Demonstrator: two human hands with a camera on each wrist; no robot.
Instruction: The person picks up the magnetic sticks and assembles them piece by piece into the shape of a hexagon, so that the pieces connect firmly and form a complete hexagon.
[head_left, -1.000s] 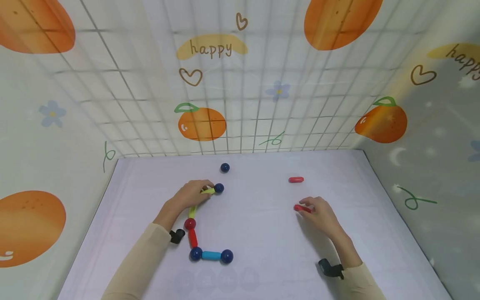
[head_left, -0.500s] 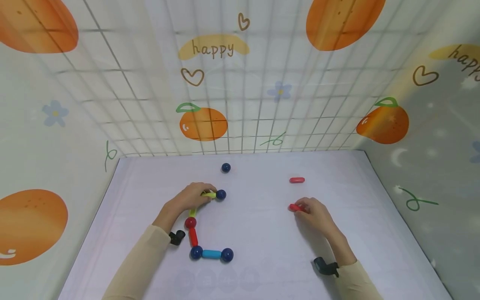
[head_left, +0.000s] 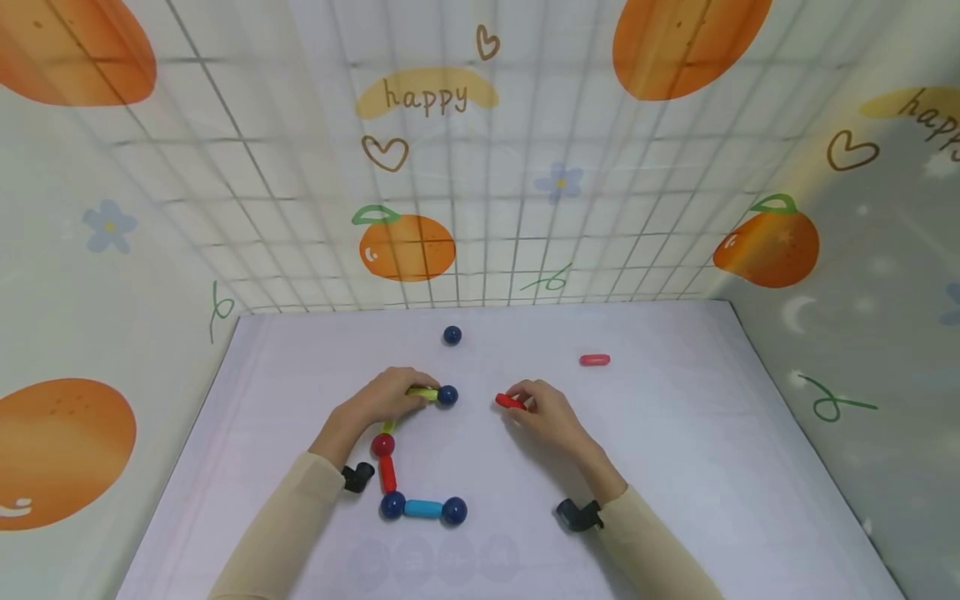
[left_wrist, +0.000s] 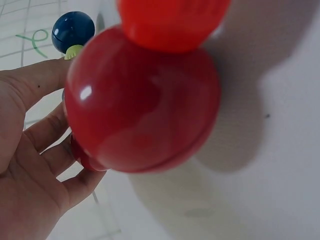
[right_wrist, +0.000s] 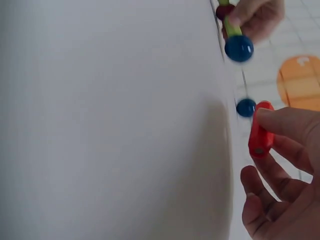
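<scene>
My left hand (head_left: 388, 396) pinches a yellow-green magnetic rod (head_left: 424, 393) with a blue ball (head_left: 447, 396) on its right end. Under that hand, a second yellow-green rod (head_left: 388, 427) leads to a red ball (head_left: 382, 444); another red ball (left_wrist: 84, 154) shows by the fingers in the left wrist view. From there the chain goes on through a red rod (head_left: 387, 473), a blue ball (head_left: 393, 505), a light-blue rod (head_left: 423, 509) and a last blue ball (head_left: 454, 511). Between thumb and fingers, my right hand (head_left: 553, 421) holds a loose red rod (right_wrist: 261, 130), to the right of the left hand's blue ball.
A single blue ball (head_left: 452, 335) lies toward the back of the white table (head_left: 675, 417). Farther right is a pinkish-red rod (head_left: 595, 360). A printed cloth wall (head_left: 487, 242) rises behind the table, with more cloth at both sides.
My right hand has carried its red rod leftward, close to the left hand. The left hand has lowered the blue-ball end slightly toward me and to the right.
</scene>
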